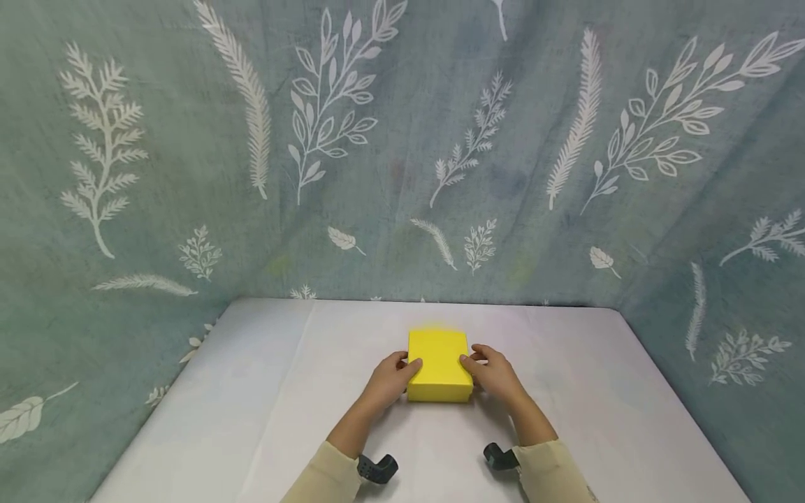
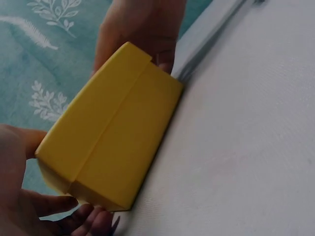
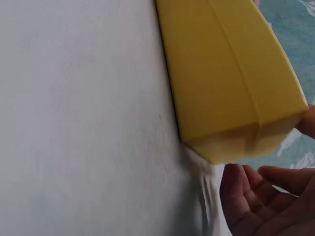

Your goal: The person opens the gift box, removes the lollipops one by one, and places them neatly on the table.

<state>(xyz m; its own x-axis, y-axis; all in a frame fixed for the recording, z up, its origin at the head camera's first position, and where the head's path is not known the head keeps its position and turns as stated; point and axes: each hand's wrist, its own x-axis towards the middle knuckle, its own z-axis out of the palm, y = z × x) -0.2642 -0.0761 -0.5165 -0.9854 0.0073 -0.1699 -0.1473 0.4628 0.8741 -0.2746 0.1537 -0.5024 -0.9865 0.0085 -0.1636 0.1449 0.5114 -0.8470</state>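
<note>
The grip is clamped on a yellow box [image 1: 437,358]: left hand [image 1: 386,381] and right hand [image 1: 499,377] hold opposite sides, thumbs on its top edges. It lies lid up, front face toward the person, long axis apparently running away, on a white surface [image 1: 566,398] walled by leaf-patterned green-grey cloth [image 1: 390,272].

- We can read no text, label, brand, number or sign in any view.
- On the yellow box [image 1: 437,356], toward half past five in the head view, we make out no lettering on the top or the sides shown.
- On the left wrist camera [image 1: 379,470], at six o'clock, and the right wrist camera [image 1: 499,458], at five o'clock, any marking is too small for us to read.
</note>
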